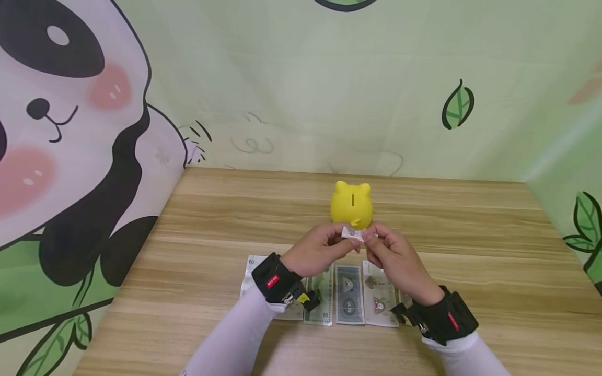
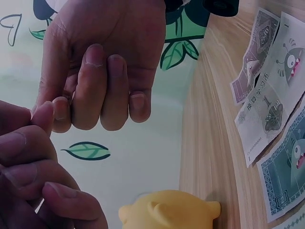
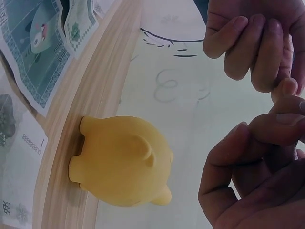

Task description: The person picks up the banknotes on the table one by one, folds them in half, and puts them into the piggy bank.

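Over the table, both hands pinch a small folded play banknote [image 1: 350,233], pale with faint print. My left hand [image 1: 316,251] holds its left end, and my right hand [image 1: 400,257] grips the right end between thumb and fingers. In the right wrist view the left hand [image 3: 255,45] and right hand [image 3: 259,162] meet fingertip to fingertip, and the fingers hide the paper. Just beyond the hands stands a yellow piggy bank [image 1: 350,206], its slot facing up. It appears side-on in the right wrist view, upright on the table.
Play banknotes lie in a row below the hands: a green one [image 1: 320,303], a blue one [image 1: 349,295], a white one [image 1: 378,300] and others partly behind the wrists. The wooden table [image 1: 249,209] ends against a cloth backdrop [image 1: 291,94] with panda and leaf drawings.
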The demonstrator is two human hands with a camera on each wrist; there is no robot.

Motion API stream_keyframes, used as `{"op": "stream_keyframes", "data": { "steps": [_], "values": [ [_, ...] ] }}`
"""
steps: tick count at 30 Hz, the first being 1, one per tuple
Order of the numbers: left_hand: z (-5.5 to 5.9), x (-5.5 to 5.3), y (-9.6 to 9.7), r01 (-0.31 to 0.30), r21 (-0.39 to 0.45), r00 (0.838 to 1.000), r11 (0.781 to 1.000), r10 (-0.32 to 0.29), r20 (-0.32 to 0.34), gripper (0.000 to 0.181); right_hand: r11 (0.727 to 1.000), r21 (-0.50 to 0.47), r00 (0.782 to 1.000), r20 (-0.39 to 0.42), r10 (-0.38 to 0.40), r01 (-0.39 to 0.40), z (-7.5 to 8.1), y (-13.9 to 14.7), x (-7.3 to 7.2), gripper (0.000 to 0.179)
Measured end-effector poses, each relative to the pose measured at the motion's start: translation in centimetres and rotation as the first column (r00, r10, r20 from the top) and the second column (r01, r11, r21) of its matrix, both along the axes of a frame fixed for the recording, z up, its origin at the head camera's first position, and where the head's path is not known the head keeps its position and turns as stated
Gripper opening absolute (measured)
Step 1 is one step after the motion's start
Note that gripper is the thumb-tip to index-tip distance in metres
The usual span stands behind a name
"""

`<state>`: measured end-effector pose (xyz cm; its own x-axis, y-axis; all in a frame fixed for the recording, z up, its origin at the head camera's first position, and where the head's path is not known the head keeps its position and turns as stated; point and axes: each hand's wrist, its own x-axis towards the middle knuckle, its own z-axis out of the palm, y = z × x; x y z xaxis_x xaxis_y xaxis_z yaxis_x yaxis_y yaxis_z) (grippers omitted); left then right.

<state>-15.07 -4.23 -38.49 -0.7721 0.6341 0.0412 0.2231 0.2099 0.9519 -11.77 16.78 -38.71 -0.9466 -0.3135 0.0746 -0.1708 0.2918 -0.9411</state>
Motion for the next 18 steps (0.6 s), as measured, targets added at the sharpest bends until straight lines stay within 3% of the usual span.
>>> {"op": "stream_keyframes", "data": {
  "steps": [10,18],
  "values": [
    [-0.05,0.02,-0.09,-0.012,-0.017,1.0,1.0,0.012,0.006,0.022,1.0,0.001,1.0,-0.001,-0.013,0.013,0.1,0.03,0.0,0.032],
    [-0.11,-0.17,0.01,-0.021,-0.024,0.999,0.999,0.022,0.034,0.038,0.998,0.013,0.998,-0.021,-0.056,0.056,0.05,0.09,0.01,0.028]
  ]
}}
